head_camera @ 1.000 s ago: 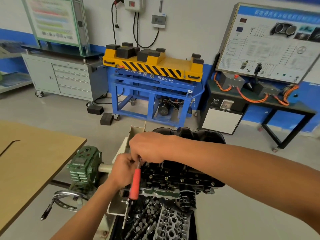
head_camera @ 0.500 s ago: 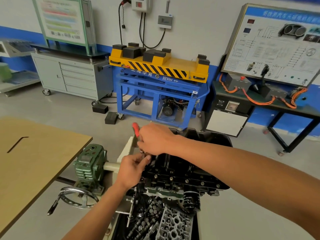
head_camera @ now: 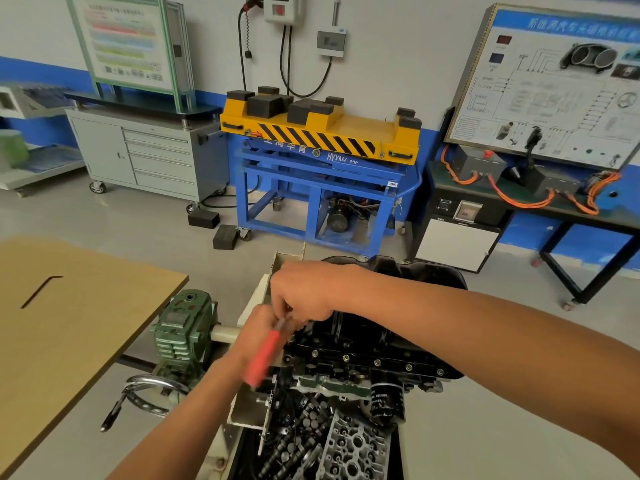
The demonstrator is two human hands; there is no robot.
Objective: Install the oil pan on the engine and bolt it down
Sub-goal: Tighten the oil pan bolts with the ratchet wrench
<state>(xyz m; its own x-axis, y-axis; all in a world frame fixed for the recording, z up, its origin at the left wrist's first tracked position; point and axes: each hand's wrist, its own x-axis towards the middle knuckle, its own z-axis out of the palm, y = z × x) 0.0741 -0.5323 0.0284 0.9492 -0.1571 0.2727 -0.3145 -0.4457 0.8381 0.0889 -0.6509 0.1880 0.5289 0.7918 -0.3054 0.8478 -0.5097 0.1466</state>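
Swinging back down now is the red-handled steel wrench, which half a second ago was pointing up behind the right hand and is now lying low and to the left, blurred across the left hand, so we are watching another stroke going into a fastener at the near left corner. The right hand is arching over the tool's head with its fingers curled down onto it, gripping that end. The handle is crossing in front of the left hand, and we cannot tell whether it is holding anything. The black pressed-metal oil pan is already sitting on top of the upturned dark engine, and a row of small silver bolts is showing along the pan's near flange. We are reading this as the bolting-down stage, with the seating done and the corner bolt being run in; how tight it is getting we cannot say. Off to the left, the green cast gearbox and its chromed handwheel are standing beside the tan wooden table. We are expecting the work to be carrying on round the flange, bolt by bolt.
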